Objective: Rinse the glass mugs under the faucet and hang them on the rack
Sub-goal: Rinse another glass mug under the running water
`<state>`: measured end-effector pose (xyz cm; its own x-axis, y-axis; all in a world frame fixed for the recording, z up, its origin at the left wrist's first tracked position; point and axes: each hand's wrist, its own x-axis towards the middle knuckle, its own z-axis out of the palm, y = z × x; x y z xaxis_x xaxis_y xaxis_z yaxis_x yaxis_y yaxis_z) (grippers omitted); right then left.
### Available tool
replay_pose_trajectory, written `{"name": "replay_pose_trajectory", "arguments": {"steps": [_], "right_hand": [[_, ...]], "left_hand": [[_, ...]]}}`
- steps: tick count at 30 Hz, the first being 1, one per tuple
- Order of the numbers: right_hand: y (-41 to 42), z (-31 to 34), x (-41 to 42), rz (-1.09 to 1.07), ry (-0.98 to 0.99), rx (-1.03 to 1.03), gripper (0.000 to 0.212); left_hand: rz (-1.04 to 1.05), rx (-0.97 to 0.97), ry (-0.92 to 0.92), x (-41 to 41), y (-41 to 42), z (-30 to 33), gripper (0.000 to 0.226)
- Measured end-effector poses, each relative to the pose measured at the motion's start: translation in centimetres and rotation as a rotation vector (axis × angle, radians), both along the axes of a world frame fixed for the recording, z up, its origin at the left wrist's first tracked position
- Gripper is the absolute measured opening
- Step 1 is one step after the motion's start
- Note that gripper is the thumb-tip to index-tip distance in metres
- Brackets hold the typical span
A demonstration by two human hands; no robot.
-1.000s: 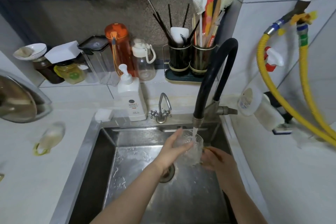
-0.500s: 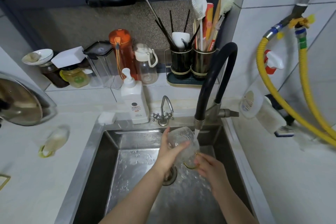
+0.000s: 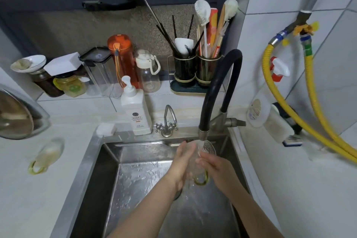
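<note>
A clear glass mug (image 3: pixel 205 150) with a yellow-green handle lies tipped on its side between my hands, its patterned base turned toward the black faucet (image 3: pixel 212 92). Water runs from the spout onto it. My left hand (image 3: pixel 182 162) presses flat against the mug's left side with straight fingers. My right hand (image 3: pixel 214 166) curls round its right side, above the handle ring. A second glass mug (image 3: pixel 47 155) with a yellow handle lies on its side on the left counter. No rack is in view.
The steel sink (image 3: pixel 92 162) is wet, with a drain partly hidden under my left arm. A white soap dispenser (image 3: pixel 135 110), a small tap (image 3: pixel 167 121), jars, bottles and a utensil holder (image 3: pixel 197 71) line the back ledge. Yellow hoses (image 3: pixel 309 121) hang at right.
The mug has been turned from tilted upright onto its side, base toward the spout and handle downward. My hands have shifted round it under the running water.
</note>
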<state>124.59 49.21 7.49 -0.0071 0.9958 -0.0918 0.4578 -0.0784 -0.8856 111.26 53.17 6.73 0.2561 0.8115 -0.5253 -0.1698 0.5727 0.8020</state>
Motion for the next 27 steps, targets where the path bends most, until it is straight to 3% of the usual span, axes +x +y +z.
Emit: {"name": "replay_pose_trajectory", "arguments": {"steps": [6, 10, 14, 19, 22, 25, 27], "right_hand": [[-0.1, -0.3, -0.1, 0.245, -0.359, 0.223, 0.026], [1.0, 0.5, -0.6, 0.385, -0.727, 0.395, 0.042], [2.4, 1.4, -1.8, 0.395, -0.657, 0.305, 0.034], [2.2, 1.5, -1.1, 0.561, -0.650, 0.295, 0.035], [2.3, 1.1, -0.8, 0.548, -0.662, 0.284, 0.038], [2.6, 0.9, -1.4, 0.592, -0.592, 0.079, 0.037], [2.5, 1.1, -1.2, 0.617, -0.527, -0.057, 0.032]], "left_hand": [[0.002, 0.027, 0.097, -0.1, -0.3, -0.8, 0.069], [0.041, 0.030, 0.091, -0.1, -0.5, -1.0, 0.049], [-0.011, 0.055, 0.115, 0.0, -0.2, -0.1, 0.031], [-0.037, 0.116, 0.196, -1.3, 0.3, 0.3, 0.050], [-0.075, 0.146, 0.223, -1.2, 0.6, 0.6, 0.046], [-0.115, 0.171, 0.280, -1.3, 1.2, 1.5, 0.047], [-0.164, 0.187, 0.344, -1.8, 1.7, 2.0, 0.035]]}}
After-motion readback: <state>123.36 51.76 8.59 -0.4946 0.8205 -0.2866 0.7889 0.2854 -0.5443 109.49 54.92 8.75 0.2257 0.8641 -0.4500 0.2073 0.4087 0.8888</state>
